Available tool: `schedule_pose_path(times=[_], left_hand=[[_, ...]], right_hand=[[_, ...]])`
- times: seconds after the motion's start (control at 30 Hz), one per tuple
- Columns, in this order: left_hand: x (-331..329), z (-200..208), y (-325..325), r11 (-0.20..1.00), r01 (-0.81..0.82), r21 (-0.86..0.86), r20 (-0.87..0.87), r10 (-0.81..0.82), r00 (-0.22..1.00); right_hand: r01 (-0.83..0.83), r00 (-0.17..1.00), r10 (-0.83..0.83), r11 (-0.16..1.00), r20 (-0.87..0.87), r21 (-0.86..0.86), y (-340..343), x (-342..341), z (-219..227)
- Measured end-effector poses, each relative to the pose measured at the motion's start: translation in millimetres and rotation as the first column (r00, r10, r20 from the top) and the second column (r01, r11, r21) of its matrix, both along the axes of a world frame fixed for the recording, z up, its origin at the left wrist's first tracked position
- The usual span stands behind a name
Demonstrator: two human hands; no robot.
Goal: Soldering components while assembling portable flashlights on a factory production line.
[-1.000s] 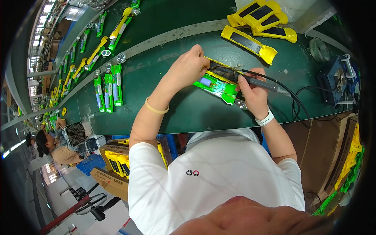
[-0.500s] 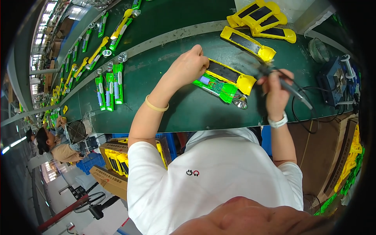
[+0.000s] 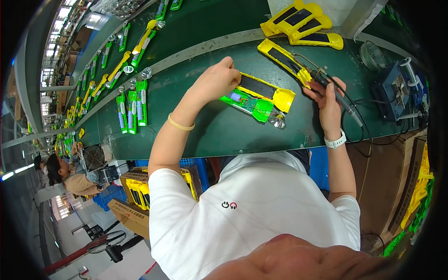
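My left hand [image 3: 217,80] is closed at the left end of a yellow casing half [image 3: 259,87] with a dark panel; its fingertips are partly hidden. Against this half's near side lies a green casing half [image 3: 260,109] with a lilac battery cell and thin wires inside. A round silver reflector [image 3: 277,121] hangs off its right end. My right hand [image 3: 330,105] is wrapped round a soldering iron [image 3: 347,108] with a dark handle, its metal tip pointing up and left. Another yellow casing half [image 3: 281,56] lies behind, its near end close to my right fingers.
Several yellow casings [image 3: 298,21] are piled at the back. A blue soldering station [image 3: 392,93] and a glass-like cup [image 3: 372,57] stand on the right. Green torch bodies [image 3: 132,108] lie at left on the green bench [image 3: 186,140]. A person [image 3: 70,172] sits farther left.
My right hand and the soldering iron, blurred before, are now sharp, and the iron's tip shows over the rear yellow casing. My left hand stays at the casing's end.
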State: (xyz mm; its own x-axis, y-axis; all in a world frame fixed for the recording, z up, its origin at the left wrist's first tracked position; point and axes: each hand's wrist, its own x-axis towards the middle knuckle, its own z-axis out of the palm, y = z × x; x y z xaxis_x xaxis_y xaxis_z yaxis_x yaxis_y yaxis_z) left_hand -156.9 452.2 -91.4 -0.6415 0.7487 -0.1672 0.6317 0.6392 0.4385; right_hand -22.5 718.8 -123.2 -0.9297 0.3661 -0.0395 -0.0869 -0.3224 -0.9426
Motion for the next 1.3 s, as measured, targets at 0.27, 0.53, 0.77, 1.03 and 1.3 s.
schedule_pose_path(times=[0.27, 0.53, 0.77, 1.03, 1.3], left_hand=[[-15, -14, -3, 0.937, 0.236, 0.256, -0.277, -0.163, 0.947], [40, -18, -55, 0.885, 0.181, 0.430, -0.010, -0.195, 0.981], [-108, -60, -89, 0.806, -0.373, 0.459, -0.115, 0.470, 0.875], [-311, -54, -113, 0.850, -0.509, 0.137, 0.307, 0.453, 0.837], [-371, -103, -93, 0.621, -0.782, -0.047, -0.358, 0.721, 0.594]], right_hand=[[0.015, 1.000, -0.015, 1.000, 0.010, -0.002, -2, 7, -4], [-0.019, 1.000, 0.019, 1.000, 0.023, -0.008, -1, 8, -6], [0.011, 1.000, -0.011, 1.000, -0.003, 0.011, 2, 6, -15], [-0.031, 0.998, 0.023, 0.988, 0.058, 0.150, -2, 7, -15], [-0.029, 0.998, 0.022, 0.992, 0.061, 0.124, 0, 2, -14]])
